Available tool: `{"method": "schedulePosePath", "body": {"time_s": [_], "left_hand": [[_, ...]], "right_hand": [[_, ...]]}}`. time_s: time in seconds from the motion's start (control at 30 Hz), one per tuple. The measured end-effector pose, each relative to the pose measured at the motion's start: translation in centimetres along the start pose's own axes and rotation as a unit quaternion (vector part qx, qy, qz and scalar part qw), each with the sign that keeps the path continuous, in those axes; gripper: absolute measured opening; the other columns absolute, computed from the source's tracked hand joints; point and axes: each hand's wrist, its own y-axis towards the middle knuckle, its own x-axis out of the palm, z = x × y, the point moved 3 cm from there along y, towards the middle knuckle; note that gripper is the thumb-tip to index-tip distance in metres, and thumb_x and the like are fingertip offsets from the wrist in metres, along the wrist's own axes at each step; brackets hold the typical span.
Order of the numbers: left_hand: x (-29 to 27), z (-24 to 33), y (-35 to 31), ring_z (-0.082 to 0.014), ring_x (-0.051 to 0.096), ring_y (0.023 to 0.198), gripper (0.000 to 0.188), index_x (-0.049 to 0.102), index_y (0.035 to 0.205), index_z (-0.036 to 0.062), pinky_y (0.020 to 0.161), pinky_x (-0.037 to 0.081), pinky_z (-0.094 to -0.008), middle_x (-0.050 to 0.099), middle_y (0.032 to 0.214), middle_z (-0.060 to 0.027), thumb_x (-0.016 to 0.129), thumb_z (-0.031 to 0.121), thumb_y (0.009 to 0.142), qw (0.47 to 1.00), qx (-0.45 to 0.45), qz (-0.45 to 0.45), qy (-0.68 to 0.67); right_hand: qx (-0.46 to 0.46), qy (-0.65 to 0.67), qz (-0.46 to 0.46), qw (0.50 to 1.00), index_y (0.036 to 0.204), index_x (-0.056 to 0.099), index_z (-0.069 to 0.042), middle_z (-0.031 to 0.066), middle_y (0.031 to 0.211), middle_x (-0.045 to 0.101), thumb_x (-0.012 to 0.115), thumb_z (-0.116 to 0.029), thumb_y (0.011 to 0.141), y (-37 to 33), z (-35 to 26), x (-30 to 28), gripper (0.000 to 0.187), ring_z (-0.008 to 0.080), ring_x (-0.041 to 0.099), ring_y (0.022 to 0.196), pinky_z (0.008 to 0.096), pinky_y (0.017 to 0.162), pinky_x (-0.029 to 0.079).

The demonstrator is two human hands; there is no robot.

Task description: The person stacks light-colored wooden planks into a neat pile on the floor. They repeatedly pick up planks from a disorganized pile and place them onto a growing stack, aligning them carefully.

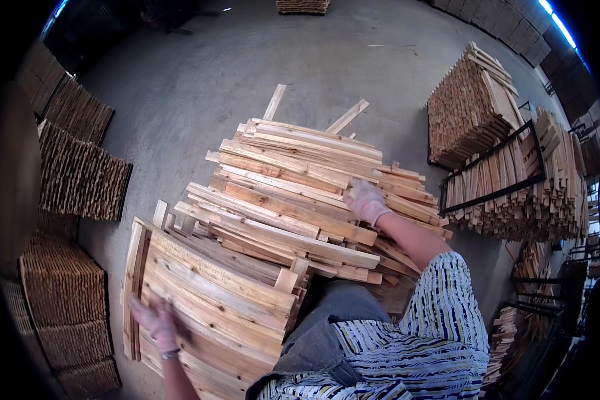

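A loose pile of pale wooden planks (273, 212) lies in front of me, boards running mostly left to right. My right hand (368, 201), in a thin whitish glove, is at the right side of the pile with its fingers bent round the end of a plank (327, 175). Nearer me on the left lies a row of boards side by side (213, 293), with upright strips (135, 280) along its left edge. Over that left part is my left hand (155, 323), also gloved, slightly blurred, its fingers apart and holding nothing. Whether it touches the boards I cannot tell.
Tall stacks of thin boards (80, 170) stand at the left, with more stacked wood (63, 300) below them. On the right are a slanting stack (467, 110) and a black metal frame (493, 180) against piled strips. Grey concrete floor (247, 60) lies beyond the planks.
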Motion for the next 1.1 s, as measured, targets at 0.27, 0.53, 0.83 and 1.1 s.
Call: {"method": "schedulePosePath", "body": {"time_s": [0.27,0.53,0.83,1.1], "left_hand": [[2.5,4.5,-4.2,-0.042,0.035,0.141,0.058,0.04,0.145,-0.0041,0.119,0.025,-0.0477,0.036,0.152,-0.0257,0.053,0.028,0.099,0.995,0.078,-0.052,-0.017],[2.4,5.0,-4.1,-0.0442,0.035,0.139,0.06,0.047,0.14,-0.0056,0.118,0.026,-0.0504,0.04,0.149,-0.0258,0.058,0.03,0.093,0.997,0.067,-0.033,-0.008],[3.1,4.4,-3.9,-0.0432,0.039,0.136,0.055,0.051,0.135,-0.0032,0.116,0.03,-0.0497,0.044,0.146,-0.0247,0.064,0.025,0.09,0.997,0.058,-0.004,-0.041],[-1.3,21.0,-10.9,-0.0331,0.044,0.139,0.088,0.025,0.154,-0.0009,0.114,0.04,-0.0432,0.044,0.149,-0.0246,0.074,0.035,0.091,0.697,-0.002,-0.277,-0.662]], "right_hand": [[-0.058,-0.313,0.117,0.941,0.152,0.036,-0.014,0.0149,0.128,0.053,0.053,-0.011,0.092,8.6,6.6,4.0,0.063,0.0321,0.053,0.118,0.0471,0.101,0.043],[-0.045,-0.275,-0.047,0.959,0.153,0.03,-0.012,0.0194,0.133,0.055,0.055,-0.012,0.089,10.2,6.1,1.5,0.068,0.0383,0.054,0.124,0.0452,0.102,0.048],[-0.126,-0.179,-0.109,0.97,0.118,0.057,-0.002,0.0255,0.117,0.063,0.074,-0.032,0.076,0.4,-6.8,-14.6,0.054,0.0376,0.064,0.107,0.043,0.096,0.052],[-0.09,0.331,-0.241,0.908,0.141,0.043,0.009,0.021,0.126,0.06,0.083,-0.028,0.075,-15.3,-5.7,-15.6,0.086,0.0264,0.058,0.118,0.0352,0.104,0.045]]}}
